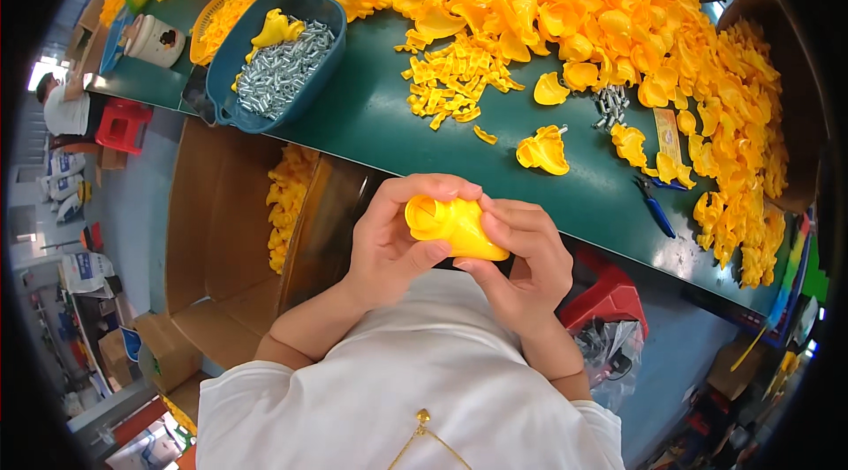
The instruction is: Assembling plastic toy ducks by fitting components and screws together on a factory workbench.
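Both my hands hold one hollow yellow plastic part (pixel 470 236) in front of my chest, just off the table's near edge. My left hand (pixel 387 236) grips the end with a round opening, its thumb below and fingers above. My right hand (pixel 527 249) is closed round the other end, thumb underneath. Beyond my hands, on the green table (pixel 380 108), lies a yellow shell piece (pixel 543 152) with a small metal pin at its edge. A smaller curved yellow piece (pixel 550 89) rests behind it, beside several metal pins (pixel 610 106).
A large heap of yellow shells (pixel 565 2) covers the far and right table. Small yellow strips (pixel 455 77) lie before it. At left stands a blue basin (pixel 329 41) of metal pins. Blue-handled pliers (pixel 655 208) lie right. A cardboard box (pixel 221 214) stands below, left.
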`<state>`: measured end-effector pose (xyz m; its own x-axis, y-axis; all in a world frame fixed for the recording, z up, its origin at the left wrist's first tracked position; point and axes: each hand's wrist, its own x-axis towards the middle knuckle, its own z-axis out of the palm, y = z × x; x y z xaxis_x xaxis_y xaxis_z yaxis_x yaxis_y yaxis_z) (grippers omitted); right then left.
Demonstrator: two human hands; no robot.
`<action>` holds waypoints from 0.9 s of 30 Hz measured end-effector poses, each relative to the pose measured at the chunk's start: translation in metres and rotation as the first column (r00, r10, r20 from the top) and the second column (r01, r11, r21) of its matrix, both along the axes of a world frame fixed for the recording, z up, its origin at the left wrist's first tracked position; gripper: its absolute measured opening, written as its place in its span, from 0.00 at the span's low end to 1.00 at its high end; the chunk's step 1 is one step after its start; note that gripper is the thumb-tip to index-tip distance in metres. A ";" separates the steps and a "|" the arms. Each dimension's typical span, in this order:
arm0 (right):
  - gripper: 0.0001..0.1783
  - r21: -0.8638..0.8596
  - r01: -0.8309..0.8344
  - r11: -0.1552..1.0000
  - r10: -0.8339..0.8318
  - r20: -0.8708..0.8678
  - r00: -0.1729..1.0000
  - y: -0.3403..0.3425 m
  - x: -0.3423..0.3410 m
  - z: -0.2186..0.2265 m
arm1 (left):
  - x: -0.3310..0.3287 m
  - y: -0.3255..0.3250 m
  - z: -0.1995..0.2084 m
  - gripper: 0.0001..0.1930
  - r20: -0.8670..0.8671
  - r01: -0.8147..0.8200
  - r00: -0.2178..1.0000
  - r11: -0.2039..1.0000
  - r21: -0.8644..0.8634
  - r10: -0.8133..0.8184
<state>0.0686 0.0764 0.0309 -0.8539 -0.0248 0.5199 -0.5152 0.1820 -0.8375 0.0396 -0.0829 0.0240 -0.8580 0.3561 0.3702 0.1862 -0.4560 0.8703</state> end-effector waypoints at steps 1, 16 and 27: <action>0.24 0.013 -0.002 1.000 0.002 -0.019 1.000 0.000 0.001 -0.001 | 0.001 -0.001 0.001 0.19 0.002 0.001 1.000 1.000 0.002 -0.001; 0.10 0.407 0.436 0.803 -0.538 0.178 0.824 0.087 -0.022 -0.030 | 0.009 -0.144 0.048 0.19 -0.399 -0.413 0.819 -0.060 -0.909 0.413; 0.22 0.547 0.232 0.804 -0.373 0.161 0.914 0.080 -0.060 -0.034 | -0.039 0.061 -0.020 0.27 -0.248 -0.275 0.961 0.470 -0.839 0.120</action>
<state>0.0088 0.1561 -0.0030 -0.9595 0.0581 0.2756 -0.1489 0.7259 -0.6715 0.0006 -0.0219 0.0043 -0.9168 0.3881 0.0937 0.3182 0.5686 0.7585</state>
